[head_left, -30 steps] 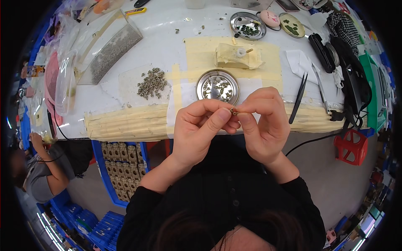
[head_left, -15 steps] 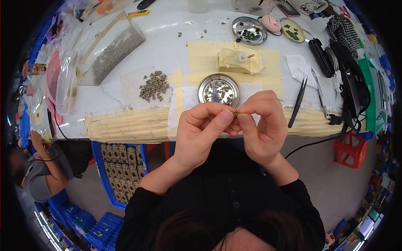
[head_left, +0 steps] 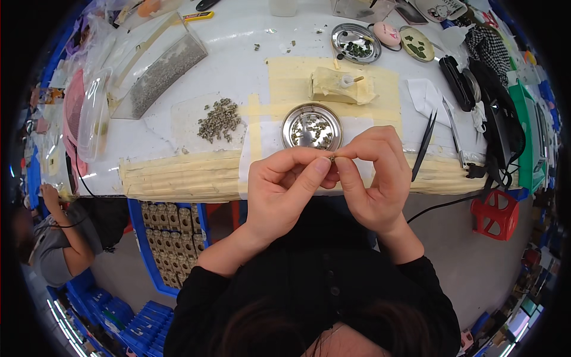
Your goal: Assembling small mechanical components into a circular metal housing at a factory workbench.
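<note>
My left hand [head_left: 284,185] and my right hand [head_left: 379,178] meet just past the table's front edge. Both are closed, thumb against forefinger, pinching one small metal part [head_left: 332,159] between them; the fingertips cover most of it. Right behind the fingers stands a round steel dish [head_left: 288,134] with several small metal pieces in it. A heap of similar small parts [head_left: 219,121] lies on a clear sheet to the left.
A taped block [head_left: 327,89] holds a small white container behind the dish. Black tweezers [head_left: 424,146] lie at right, near a white cloth [head_left: 423,97]. A clear bin of grey granules [head_left: 163,76] stands at left. Below it sits a blue crate [head_left: 156,269]; another person's arm [head_left: 71,229] shows beyond.
Both hands stay together, with the pinched part raised very slightly and less of it showing between the fingertips. The dish and the heap remain in place.
</note>
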`<control>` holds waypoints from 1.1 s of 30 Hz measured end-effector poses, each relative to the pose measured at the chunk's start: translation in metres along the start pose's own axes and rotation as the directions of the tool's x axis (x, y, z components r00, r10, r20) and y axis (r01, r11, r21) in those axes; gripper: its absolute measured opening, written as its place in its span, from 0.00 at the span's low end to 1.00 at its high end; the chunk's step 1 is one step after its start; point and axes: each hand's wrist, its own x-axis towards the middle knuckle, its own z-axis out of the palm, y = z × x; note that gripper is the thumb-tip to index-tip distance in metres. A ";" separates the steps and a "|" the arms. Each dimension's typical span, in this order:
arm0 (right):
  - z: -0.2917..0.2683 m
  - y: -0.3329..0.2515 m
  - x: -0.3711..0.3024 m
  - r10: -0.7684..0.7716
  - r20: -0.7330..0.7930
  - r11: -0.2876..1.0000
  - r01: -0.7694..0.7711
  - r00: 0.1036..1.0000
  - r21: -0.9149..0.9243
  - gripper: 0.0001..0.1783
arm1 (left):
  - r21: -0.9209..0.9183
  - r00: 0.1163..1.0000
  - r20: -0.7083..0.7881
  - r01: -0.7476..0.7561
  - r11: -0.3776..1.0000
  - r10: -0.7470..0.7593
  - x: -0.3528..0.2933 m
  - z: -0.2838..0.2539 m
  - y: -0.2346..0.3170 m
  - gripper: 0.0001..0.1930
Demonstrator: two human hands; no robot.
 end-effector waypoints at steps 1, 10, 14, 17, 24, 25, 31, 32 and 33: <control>-0.001 -0.001 0.001 0.008 0.017 1.000 -0.008 1.000 -0.009 0.08 | -0.005 1.000 -0.009 -0.005 1.000 0.005 -0.001 0.000 0.000 0.08; -0.008 0.000 0.006 0.064 0.126 0.998 -0.064 0.990 -0.002 0.07 | 0.132 0.999 -0.047 0.007 0.991 -0.001 -0.002 -0.001 0.001 0.08; -0.008 -0.001 0.008 0.076 0.132 0.997 -0.077 0.988 0.003 0.07 | 0.044 0.994 -0.045 0.103 0.994 -0.101 0.000 -0.003 0.002 0.08; -0.008 0.000 0.008 0.085 0.129 0.996 -0.087 0.988 0.014 0.06 | -0.026 0.986 -0.025 0.162 0.986 -0.163 0.002 -0.007 0.002 0.08; -0.008 0.001 0.007 0.080 0.117 0.997 -0.081 0.990 0.002 0.07 | -0.199 0.966 0.005 0.254 0.947 -0.258 0.005 -0.008 0.000 0.08; -0.007 0.001 0.007 0.074 0.112 0.997 -0.074 0.991 -0.012 0.07 | -0.166 0.969 -0.005 0.241 0.956 -0.245 0.005 -0.008 0.000 0.08; -0.006 0.001 0.007 0.078 0.109 0.997 -0.077 0.991 -0.016 0.07 | -0.020 0.989 -0.053 0.135 0.991 -0.136 0.002 -0.003 0.000 0.08; -0.006 0.001 0.008 0.074 0.107 0.997 -0.071 0.992 -0.027 0.07 | -0.024 0.992 -0.057 0.110 0.994 -0.111 0.001 -0.002 -0.001 0.08; -0.006 -0.001 0.008 0.069 0.104 0.997 -0.066 0.992 -0.038 0.07 | -0.028 0.994 -0.062 0.085 0.996 -0.087 0.000 -0.002 -0.002 0.08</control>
